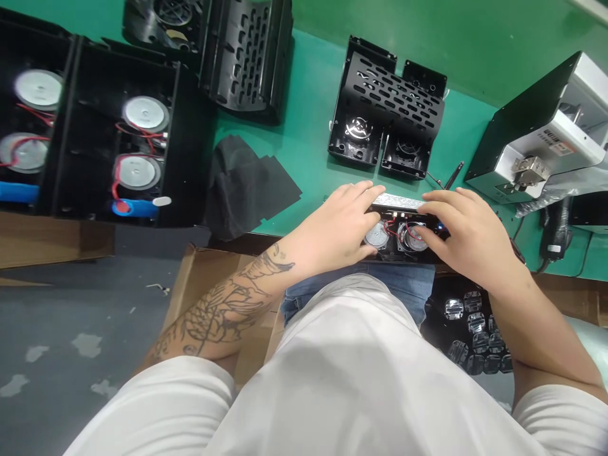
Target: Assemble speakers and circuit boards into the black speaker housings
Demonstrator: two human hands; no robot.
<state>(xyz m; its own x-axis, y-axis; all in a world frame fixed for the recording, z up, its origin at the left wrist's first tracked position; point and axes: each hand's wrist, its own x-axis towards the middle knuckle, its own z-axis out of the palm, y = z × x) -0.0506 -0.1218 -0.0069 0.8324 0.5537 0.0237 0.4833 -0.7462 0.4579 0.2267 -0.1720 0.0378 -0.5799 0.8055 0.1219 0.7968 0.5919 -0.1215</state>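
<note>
A black housing (394,253) with two round silver speakers and red wires lies at the table's near edge, close to my body. My left hand (344,225) rests on its left end, fingers apart, beside the left speaker (377,235). On the right end lies my right hand (458,231), its fingers spread near the right speaker (412,237). A pale speckled strip (399,201) runs along the housing's far edge between my hands. A small blue light shows by my right fingers.
Perforated black housings (389,107) stand on the green table (313,82). Larger black cases (95,139) with speakers are at left, beside black cloth sheets (251,183). A silver machine (536,133) stands right. Below are a cardboard box (190,278) and clear parts (475,323).
</note>
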